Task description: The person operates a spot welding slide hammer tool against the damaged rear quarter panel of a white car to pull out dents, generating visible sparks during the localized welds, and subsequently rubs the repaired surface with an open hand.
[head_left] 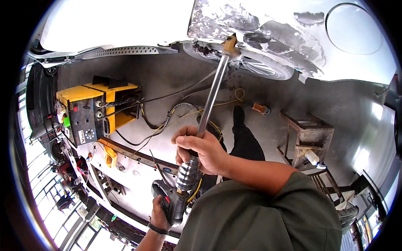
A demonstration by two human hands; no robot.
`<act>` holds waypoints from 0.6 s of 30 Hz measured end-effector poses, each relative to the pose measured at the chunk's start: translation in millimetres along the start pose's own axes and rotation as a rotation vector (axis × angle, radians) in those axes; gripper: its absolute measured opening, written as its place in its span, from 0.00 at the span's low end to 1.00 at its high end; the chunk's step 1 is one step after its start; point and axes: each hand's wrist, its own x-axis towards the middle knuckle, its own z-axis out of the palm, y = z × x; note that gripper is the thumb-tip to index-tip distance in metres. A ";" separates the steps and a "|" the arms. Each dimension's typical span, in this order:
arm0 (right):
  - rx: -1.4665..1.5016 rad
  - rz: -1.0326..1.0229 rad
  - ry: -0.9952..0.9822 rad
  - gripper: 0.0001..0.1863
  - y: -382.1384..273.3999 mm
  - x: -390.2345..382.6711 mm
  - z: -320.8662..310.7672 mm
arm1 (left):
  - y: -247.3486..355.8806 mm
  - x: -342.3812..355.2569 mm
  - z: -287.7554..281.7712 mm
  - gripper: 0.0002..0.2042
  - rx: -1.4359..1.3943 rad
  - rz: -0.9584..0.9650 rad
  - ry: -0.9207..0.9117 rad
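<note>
A dent puller with a slide hammer slants up through the middle of the head view, its long metal rod (214,94) bare and shiny. My left hand (159,215) wraps the black pistol grip (178,207), close to a red trigger. Higher up, my right hand (205,151) closes round the rod, just above the ribbed metal slide weight (187,175). The brass-coloured tip (230,43) lies over the lower edge of a white car panel (301,25) with grey sanded patches; whether they touch I cannot tell.
A yellow and black welding machine (86,111) stands left, its cables (167,119) crossing the floor. An orange grinder (261,109) lies by my foot. Under the panel is a car wheel (264,67). A worn wooden stool (312,134) stands right, an orange tool (110,157) lower left.
</note>
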 end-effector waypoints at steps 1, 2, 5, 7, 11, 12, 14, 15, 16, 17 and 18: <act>-0.002 -0.014 -0.045 0.09 -2.7 2.6 1.1 | -0.1 1.3 1.5 0.30 -0.002 0.017 -0.027; -0.005 -0.027 -0.090 0.09 -5.5 4.8 1.8 | 0.6 1.2 3.8 0.29 0.000 0.028 -0.063; -0.043 -0.056 -0.091 0.08 -12.7 10.8 2.0 | 6.0 -3.8 20.6 0.28 -0.026 0.037 -0.019; -0.036 -0.076 -0.096 0.08 -12.5 14.8 -3.1 | 7.8 -2.2 17.4 0.27 0.000 0.039 -0.024; 0.006 -0.060 -0.147 0.07 -9.1 17.3 -6.4 | 7.0 -0.1 17.9 0.25 0.058 0.031 -0.033; 0.019 -0.047 -0.137 0.08 -9.7 16.7 -3.9 | 5.6 0.0 18.9 0.25 0.058 0.032 -0.031; 0.000 -0.037 -0.124 0.08 -16.8 12.7 2.0 | 1.6 0.2 21.9 0.24 0.055 0.050 0.004; -0.019 -0.032 -0.110 0.08 -20.1 11.3 4.2 | 1.7 0.3 21.9 0.24 0.056 0.053 0.005; -0.018 -0.033 -0.113 0.08 -20.0 11.4 4.1 | 1.4 0.3 21.2 0.23 0.067 0.065 0.005; -0.016 -0.029 -0.108 0.08 -18.6 11.5 3.1 | 1.1 0.2 20.4 0.22 0.078 0.077 0.005; -0.013 -0.025 -0.103 0.08 -17.0 11.9 1.8 | 1.0 -0.1 19.6 0.22 0.079 0.080 0.006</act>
